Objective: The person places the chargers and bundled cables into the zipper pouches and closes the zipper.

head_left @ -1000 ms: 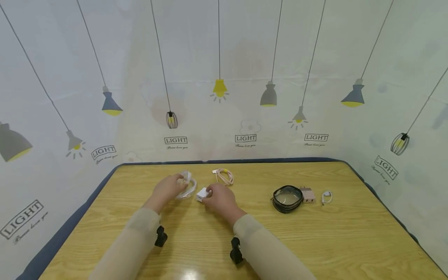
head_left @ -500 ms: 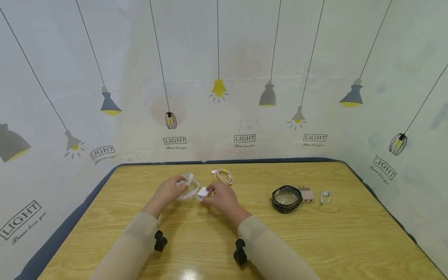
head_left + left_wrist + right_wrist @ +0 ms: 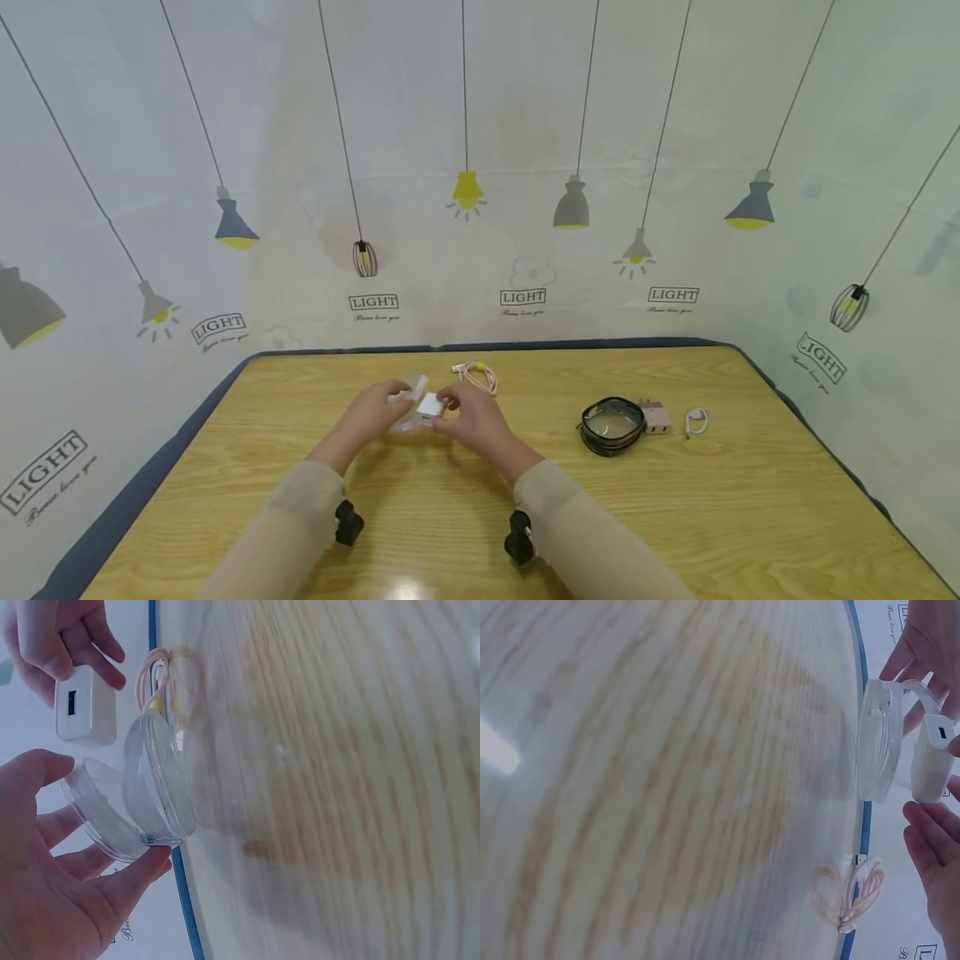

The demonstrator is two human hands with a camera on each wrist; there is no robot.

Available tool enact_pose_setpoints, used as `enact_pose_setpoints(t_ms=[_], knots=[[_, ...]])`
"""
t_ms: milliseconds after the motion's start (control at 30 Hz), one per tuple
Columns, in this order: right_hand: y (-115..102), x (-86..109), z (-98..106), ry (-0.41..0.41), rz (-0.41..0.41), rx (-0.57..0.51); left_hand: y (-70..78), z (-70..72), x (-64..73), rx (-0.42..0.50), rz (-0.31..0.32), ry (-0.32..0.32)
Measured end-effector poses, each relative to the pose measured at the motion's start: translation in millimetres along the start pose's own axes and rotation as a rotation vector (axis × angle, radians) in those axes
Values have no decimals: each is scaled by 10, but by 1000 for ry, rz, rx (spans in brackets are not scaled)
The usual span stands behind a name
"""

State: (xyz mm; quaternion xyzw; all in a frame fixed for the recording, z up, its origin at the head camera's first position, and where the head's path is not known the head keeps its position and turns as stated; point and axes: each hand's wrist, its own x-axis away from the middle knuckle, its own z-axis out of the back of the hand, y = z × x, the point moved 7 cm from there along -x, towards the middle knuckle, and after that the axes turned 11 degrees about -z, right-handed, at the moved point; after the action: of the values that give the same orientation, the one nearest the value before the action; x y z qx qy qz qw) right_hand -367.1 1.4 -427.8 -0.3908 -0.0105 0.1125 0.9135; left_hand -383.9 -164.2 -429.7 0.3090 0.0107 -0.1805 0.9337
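My left hand holds a clear round zip pouch by its rim, fingers and thumb around it, the lid flap lifted open. My right hand pinches a white USB charger between thumb and fingers, close over the mouth of the pouch. In the left wrist view the charger's USB slot faces the camera, and the right fingers grip its far end. The right wrist view shows the charger beside the upright flap of the pouch.
Behind the hands lies a coiled pink cable with a yellow tie. To the right are a black-rimmed round clear pouch, a pink plug adapter and a short white cable. A printed curtain hangs behind the wooden table.
The charger has moved slightly left and up, from beside the pouch to over it. The left hand has drawn the pouch's flap rightward, and the two hands are closer together.
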Motion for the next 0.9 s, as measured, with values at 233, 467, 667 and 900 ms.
enact_pose_setpoints(t_ms=[233, 467, 667, 900], knots=[[-16, 7, -23, -15, 35, -44, 77, -39, 19, 54, -5, -1], [-49, 24, -43, -36, 42, -41, 131, -64, 40, 69, 1, -5], [-77, 24, -49, -45, 42, -32, 153, -68, 54, 75, -2, 0], [-68, 6, -108, -97, 30, -73, 170, -91, 73, 117, 28, -16]])
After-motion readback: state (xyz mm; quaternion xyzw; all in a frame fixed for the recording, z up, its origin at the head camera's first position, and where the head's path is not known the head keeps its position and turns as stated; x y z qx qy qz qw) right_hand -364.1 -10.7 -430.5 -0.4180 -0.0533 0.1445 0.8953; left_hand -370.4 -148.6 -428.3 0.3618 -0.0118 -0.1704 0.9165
